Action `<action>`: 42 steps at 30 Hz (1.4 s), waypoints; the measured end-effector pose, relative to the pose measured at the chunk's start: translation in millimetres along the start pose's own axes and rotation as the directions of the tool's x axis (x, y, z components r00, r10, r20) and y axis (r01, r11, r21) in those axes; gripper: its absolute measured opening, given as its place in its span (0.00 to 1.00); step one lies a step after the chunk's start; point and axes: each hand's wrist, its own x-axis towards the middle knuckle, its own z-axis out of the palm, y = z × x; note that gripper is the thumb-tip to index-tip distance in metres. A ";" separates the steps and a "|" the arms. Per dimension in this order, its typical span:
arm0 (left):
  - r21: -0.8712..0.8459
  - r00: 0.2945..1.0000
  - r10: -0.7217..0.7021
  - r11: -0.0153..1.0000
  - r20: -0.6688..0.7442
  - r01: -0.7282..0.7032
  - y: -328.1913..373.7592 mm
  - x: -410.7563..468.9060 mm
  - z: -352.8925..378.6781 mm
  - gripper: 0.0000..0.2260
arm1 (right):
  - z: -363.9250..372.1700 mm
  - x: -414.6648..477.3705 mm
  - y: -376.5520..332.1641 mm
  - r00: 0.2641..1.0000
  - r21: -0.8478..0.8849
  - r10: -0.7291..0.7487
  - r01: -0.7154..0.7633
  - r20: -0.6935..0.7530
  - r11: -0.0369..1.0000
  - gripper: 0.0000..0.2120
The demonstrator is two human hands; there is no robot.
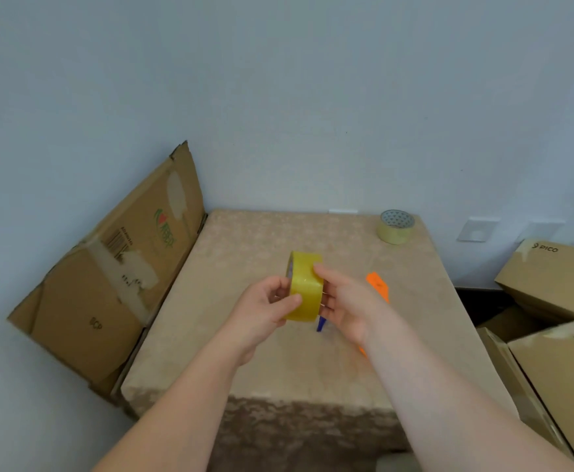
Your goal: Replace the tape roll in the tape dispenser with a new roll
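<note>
Two bare hands held a roll of yellow tape (305, 287) on edge above the middle of a beige-covered worktop (244, 240). The left hand (261, 304) gripped the roll from the left, its thumb pressed on the tape's outer band and its fingers (280, 284) curled toward the roll's far left face, where the core showed only as a dark sliver. The right hand (345, 301) closed on the roll from the right, its forefinger laid across the top of the band; its other fingers were tucked behind the roll and mostly out of sight.

The tape dispenser (377, 286) lay on the worktop just behind the right hand and was largely hidden by that hand and wrist: only an orange strip above the hand, a small orange patch below the wrist and a blue tip under the roll could be seen, so its shape and whether it carried a roll could not be told.

A second, thinner roll of pale tape (395, 227) sat flat near the worktop's far right corner, well apart from the hands. A flattened cardboard box (115, 267) leaned against the wall to the left. More cardboard boxes (551, 277), printed "PICO", were stacked at the right and cut off by the frame edge.
</note>
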 end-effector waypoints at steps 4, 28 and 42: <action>-0.010 0.998 0.033 0.999 -0.050 -0.034 4.3 -21.0 1.9 0.02 | 3.1 -23.9 4.2 0.995 -0.023 -0.071 0.072 0.067 0.997 0.09; -0.083 0.981 0.190 0.978 -0.046 -0.193 32.7 -114.9 6.4 0.06 | 26.2 -118.0 3.6 0.974 -0.064 -0.202 0.208 0.099 0.976 0.06; -0.093 0.986 0.151 0.983 -0.065 -0.157 28.9 -116.9 10.1 0.07 | 25.6 -121.9 7.6 0.983 -0.038 -0.161 0.165 0.088 0.986 0.09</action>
